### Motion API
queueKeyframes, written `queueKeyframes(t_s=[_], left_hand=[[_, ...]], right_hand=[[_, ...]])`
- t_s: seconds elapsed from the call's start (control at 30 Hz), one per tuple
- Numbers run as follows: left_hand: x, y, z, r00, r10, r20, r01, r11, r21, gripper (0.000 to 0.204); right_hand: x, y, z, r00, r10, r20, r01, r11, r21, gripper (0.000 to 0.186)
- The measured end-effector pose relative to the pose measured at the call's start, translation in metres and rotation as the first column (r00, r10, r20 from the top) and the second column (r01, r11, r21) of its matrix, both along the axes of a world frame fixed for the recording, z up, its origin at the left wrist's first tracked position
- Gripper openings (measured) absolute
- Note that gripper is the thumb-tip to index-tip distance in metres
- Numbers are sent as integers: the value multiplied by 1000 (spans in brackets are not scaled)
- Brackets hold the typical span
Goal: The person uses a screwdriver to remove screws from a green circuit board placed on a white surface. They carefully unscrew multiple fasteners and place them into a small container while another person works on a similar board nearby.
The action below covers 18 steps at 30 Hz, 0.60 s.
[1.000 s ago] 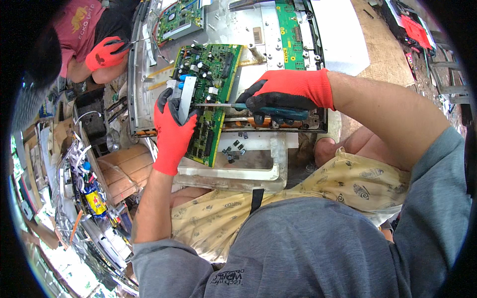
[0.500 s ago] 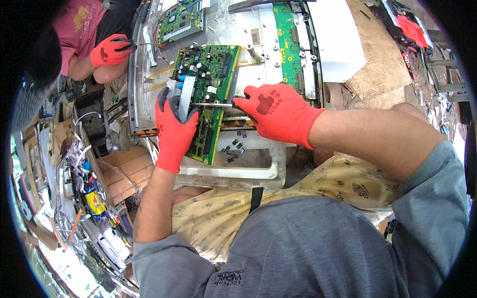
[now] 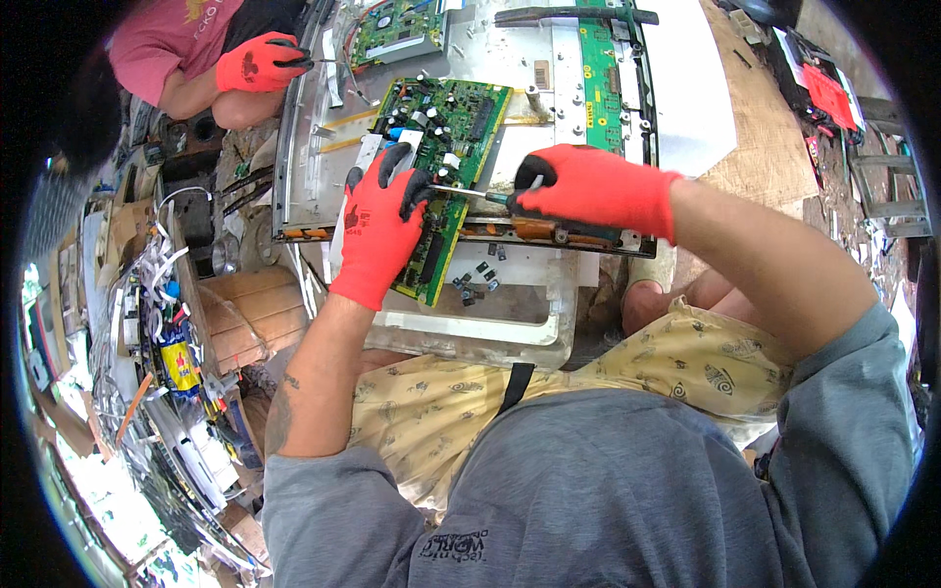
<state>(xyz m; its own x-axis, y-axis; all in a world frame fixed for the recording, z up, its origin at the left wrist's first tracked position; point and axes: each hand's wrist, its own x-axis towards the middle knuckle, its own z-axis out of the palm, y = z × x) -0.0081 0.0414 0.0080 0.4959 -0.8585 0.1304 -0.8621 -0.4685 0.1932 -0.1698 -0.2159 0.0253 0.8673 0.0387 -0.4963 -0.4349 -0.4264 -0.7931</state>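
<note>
One metal-backed panel (image 3: 490, 54); one green circuit board (image 3: 472, 142), slanted across its near edge; left hand (image 3: 380, 223), fingers bent over board (firm grip or not, cannot tell); right hand (image 3: 593, 186), wrapped round screwdriver (image 3: 461, 190), shaft pointing left

Grey shirt (image 3: 608, 470): dark lettering (image 3: 454, 546) | pink shirt (image 3: 162, 54): yellowish lettering (image 3: 195, 12) | panel (image 3: 495, 59): barcode (image 3: 541, 73)

- Screwdriver (image 3: 466, 190): grip mostly covered by right hand (image 3: 588, 191); tip not made out at left hand (image 3: 380, 230).
- Circuit board (image 3: 470, 127) partly hidden by left hand.
- Co-worker's shirt (image 3: 167, 54) cut by upper edge.
- Dark pieces (image 3: 492, 286) too small to be identified.
</note>
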Motion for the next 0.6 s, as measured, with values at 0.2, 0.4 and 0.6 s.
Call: queueKeyframes(t_s=[0.2, 0.4, 0.6], left_hand=[[3, 6, 1, 999, -16, -43, 15, 1000, -23, 39], [3, 0, 10, 981, -30, -191, 9, 994, -112, 49], [5, 0, 15, 967, -52, -248, 14, 988, -153, 56]], right_hand=[[-25, -28, 13, 944, 89, -319, 113, 819, 562, 41], [-59, 13, -17, 939, -249, 236, 230, 967, 107, 35], [-39, 7, -9, 974, -196, -117, 223, 924, 311, 31]])
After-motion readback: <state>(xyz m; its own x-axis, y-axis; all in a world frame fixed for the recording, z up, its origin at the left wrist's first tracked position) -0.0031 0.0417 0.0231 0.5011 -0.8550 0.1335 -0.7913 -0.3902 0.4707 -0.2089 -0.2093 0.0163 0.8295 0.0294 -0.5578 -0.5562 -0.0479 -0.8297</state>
